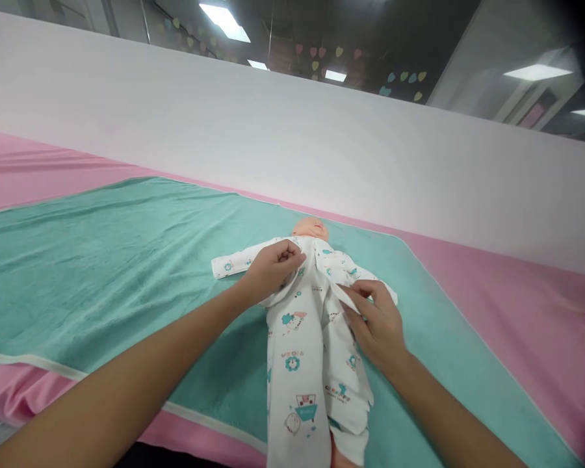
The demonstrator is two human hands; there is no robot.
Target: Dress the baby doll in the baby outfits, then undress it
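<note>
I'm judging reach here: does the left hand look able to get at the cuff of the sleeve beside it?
Likely yes. The cuff lies uncovered on the green blanket, close to the left hand, though that hand seems to pinch the white top and may need to let go.

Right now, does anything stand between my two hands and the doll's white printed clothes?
Nothing visible does. The right hand pinches a loose edge of the white printed clothes, and the left hand appears closed on them near the chest of the doll.
</note>
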